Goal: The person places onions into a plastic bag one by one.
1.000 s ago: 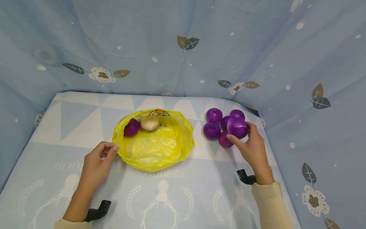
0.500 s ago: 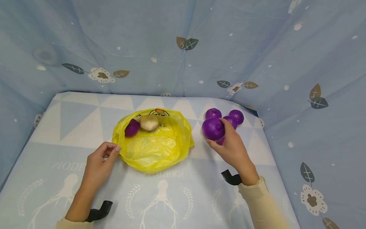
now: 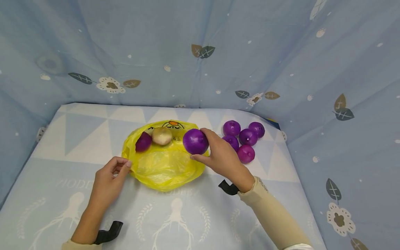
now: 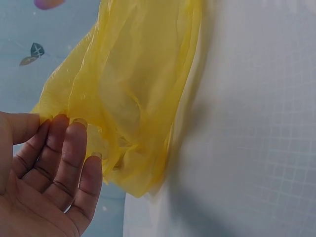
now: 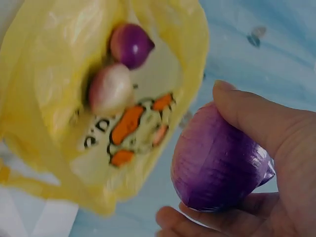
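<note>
A yellow plastic bag (image 3: 165,170) lies with its mouth wide on the table. My left hand (image 3: 109,180) pinches the bag's left rim between thumb and fingertips, as the left wrist view also shows. Inside the bag are a purple onion (image 3: 143,141) and a pale onion (image 3: 161,136), side by side. My right hand (image 3: 223,156) grips another purple onion (image 5: 217,163) between thumb and fingers, held over the bag's right side. In the right wrist view that onion is beside the bag's printed wall.
Several purple onions (image 3: 248,136) sit in a cluster on the patterned table (image 3: 175,222), right of the bag and partly behind my right hand. A blue patterned curtain (image 3: 162,45) hangs along the table's back and sides.
My right hand has carried the purple onion leftward from the cluster to above the bag. The left hand has stayed on the bag's rim, almost still.
</note>
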